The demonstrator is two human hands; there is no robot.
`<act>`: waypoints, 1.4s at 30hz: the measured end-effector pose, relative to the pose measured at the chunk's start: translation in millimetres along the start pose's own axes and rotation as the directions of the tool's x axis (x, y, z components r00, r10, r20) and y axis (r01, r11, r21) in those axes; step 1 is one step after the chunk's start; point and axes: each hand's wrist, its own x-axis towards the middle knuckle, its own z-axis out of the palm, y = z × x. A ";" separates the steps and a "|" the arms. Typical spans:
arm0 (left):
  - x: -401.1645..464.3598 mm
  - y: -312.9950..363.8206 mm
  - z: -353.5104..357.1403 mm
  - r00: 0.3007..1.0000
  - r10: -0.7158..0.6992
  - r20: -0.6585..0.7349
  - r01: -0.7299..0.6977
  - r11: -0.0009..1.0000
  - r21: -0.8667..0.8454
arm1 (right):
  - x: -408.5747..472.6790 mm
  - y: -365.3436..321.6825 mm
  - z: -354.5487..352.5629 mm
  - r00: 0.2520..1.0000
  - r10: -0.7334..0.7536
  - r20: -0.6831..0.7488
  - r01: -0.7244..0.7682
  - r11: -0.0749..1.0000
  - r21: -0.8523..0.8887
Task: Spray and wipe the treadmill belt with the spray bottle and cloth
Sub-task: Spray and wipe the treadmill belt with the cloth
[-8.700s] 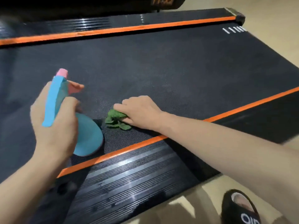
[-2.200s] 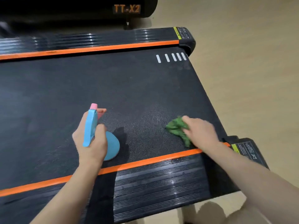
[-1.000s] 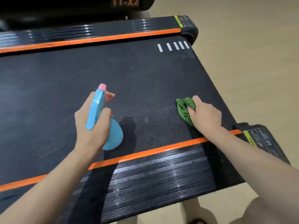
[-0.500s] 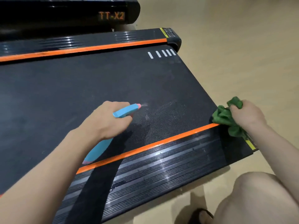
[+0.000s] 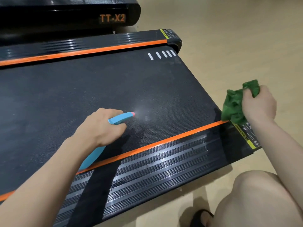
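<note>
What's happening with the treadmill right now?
A person is cleaning the treadmill belt. The left hand grips a blue spray bottle tilted toward the belt, with a faint mist showing just past its pink nozzle. The right hand holds a bunched green cloth lifted off the belt, above the treadmill's near end corner, not wiping at this moment.

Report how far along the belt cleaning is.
Done: a damp patch darkens the treadmill belt near the orange stripe. In hand: the left hand grips the spray bottle, mist leaving its nozzle. Left: the right hand holds the green cloth bunched off the belt's end; the fresh spray is not yet wiped.
</note>
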 end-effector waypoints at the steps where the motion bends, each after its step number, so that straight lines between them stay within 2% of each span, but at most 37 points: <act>1: 0.1 3.3 0.9 1.000 -0.011 0.017 0.011 1.000 0.004 | -1.1 -1.6 -2.4 1.000 0.014 -0.014 -0.013 0.999 0.040; 4: 1.1 8.2 3.1 1.000 0.006 0.027 -0.005 0.999 -0.040 | -8.6 -10.1 -3.1 1.000 0.005 -0.030 -0.003 0.996 0.093; 8: -0.3 9.3 4.7 0.998 0.045 0.043 -0.045 0.999 -0.006 | -17.9 -27.7 4.3 0.997 -0.072 -0.009 0.072 0.981 0.179; 10: -1.4 9.9 3.4 1.000 0.018 0.021 -0.018 1.000 -0.001 | -25.3 -40.7 10.9 0.987 -0.152 0.043 0.140 0.967 0.211; 12: -1.3 6.2 0.8 0.999 -0.002 -0.036 -0.001 0.997 -0.072 | -37.0 -56.4 23.6 0.953 -0.257 0.159 0.218 0.948 0.231; 15: -2.5 -4.7 -8.4 0.986 -0.046 -0.159 0.002 0.964 -0.266 | -60.6 -82.5 50.0 0.825 -0.451 0.340 0.397 0.891 0.219; 17: -5.0 -13.6 -14.6 0.964 -0.106 -0.243 0.009 0.930 -0.368 | -72.4 -101.6 68.3 0.746 -0.537 0.394 0.493 0.843 0.214; 20: -7.9 -24.1 -20.9 0.920 -0.214 -0.328 0.010 0.850 -0.527 | -92.8 -138.1 94.4 0.678 -0.600 0.425 0.545 0.798 0.258; 22: -7.9 -30.9 -21.6 0.900 -0.256 -0.354 -0.005 0.804 -0.595 | -116.1 -152.9 116.8 0.585 -0.629 0.512 0.621 0.753 0.216; 24: -9.2 -36.2 -22.3 0.888 -0.277 -0.368 -0.015 0.782 -0.623 | -147.7 -156.2 139.7 0.424 -0.596 0.682 0.766 0.638 0.082; 25: -10.3 -36.8 -22.8 0.883 -0.285 -0.373 -0.018 0.773 -0.634 | -163.6 -155.5 148.7 0.366 -0.552 0.749 0.809 0.586 0.036; 26: -11.0 -36.4 -23.4 0.880 -0.292 -0.374 -0.019 0.765 -0.644 | -176.7 -155.1 154.4 0.348 -0.518 0.781 0.824 0.566 0.008; 27: -10.9 -35.7 -23.8 0.879 -0.295 -0.374 -0.020 0.762 -0.648 | -185.2 -156.3 158.0 0.381 -0.503 0.776 0.801 0.599 -0.005; 29: -8.4 -34.9 -22.5 0.878 -0.298 -0.374 -0.015 0.764 -0.644 | -191.4 -158.1 162.4 0.498 -0.535 0.682 0.724 0.690 0.012; 30: -7.3 -33.4 -21.2 0.880 -0.297 -0.370 -0.006 0.773 -0.634 | -191.6 -155.4 164.7 0.524 -0.595 0.609 0.747 0.664 0.006; 33: -4.8 -29.4 -17.6 0.891 -0.260 -0.372 0.001 0.822 -0.570 | -183.0 -138.5 175.2 0.471 -0.741 0.480 0.858 0.512 -0.052; 38: -3.3 -30.7 -18.0 0.883 -0.269 -0.384 0.025 0.845 -0.535 | -177.7 -133.1 187.7 0.515 -0.737 0.439 0.852 0.496 -0.167; 40: -2.1 -30.0 -17.8 0.885 -0.263 -0.383 0.024 0.850 -0.527 | -180.4 -133.1 186.1 0.462 -0.796 0.392 0.885 0.447 -0.135; 42: -2.6 -27.7 -16.5 0.890 -0.259 -0.374 0.035 0.858 -0.512 | -173.3 -128.8 185.1 0.327 -0.863 0.384 0.941 0.333 -0.053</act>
